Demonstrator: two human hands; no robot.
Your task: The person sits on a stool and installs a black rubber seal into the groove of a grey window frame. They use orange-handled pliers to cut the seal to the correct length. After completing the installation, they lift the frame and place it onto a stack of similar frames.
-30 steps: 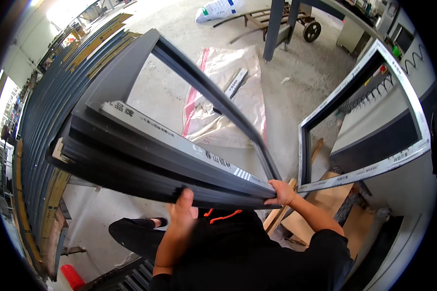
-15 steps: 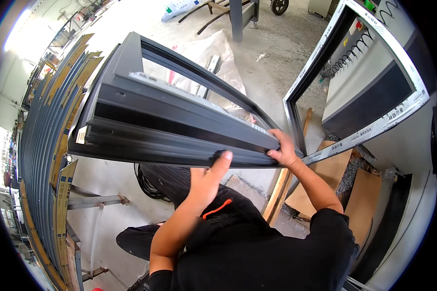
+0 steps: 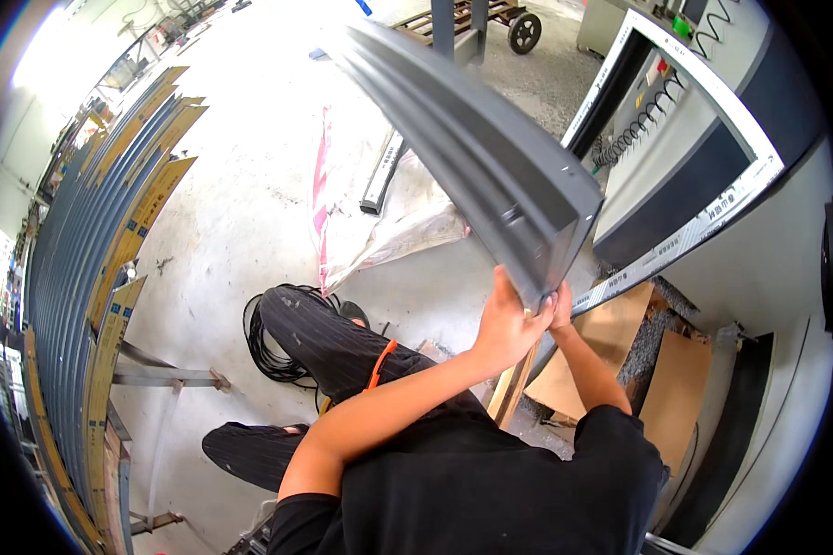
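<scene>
I hold a dark grey metal window frame [image 3: 491,139] by its near lower corner, with its profiled edge turned toward me. The frame slants away to the far left, where its end is blurred. My left hand [image 3: 507,326] grips the corner from below, its fingers partly hidden behind the metal. Right beside it, touching it, my right hand [image 3: 562,310] is closed on the same corner. Just past my right hand stands a second window frame [image 3: 662,257], wrapped in white printed film.
Long grey profiles [image 3: 65,250] with brown edging stand stacked at left. A black cable coil [image 3: 264,342] lies by my leg. A plastic sheet [image 3: 403,222] with a profile offcut [image 3: 379,176] covers the floor ahead. Cardboard [image 3: 680,388] lies at right; a wheeled cart [image 3: 523,32] stands behind.
The grey window frame has swung from lying across in front of me to pointing away. My left hand has moved right along it and now meets my right hand at the corner.
</scene>
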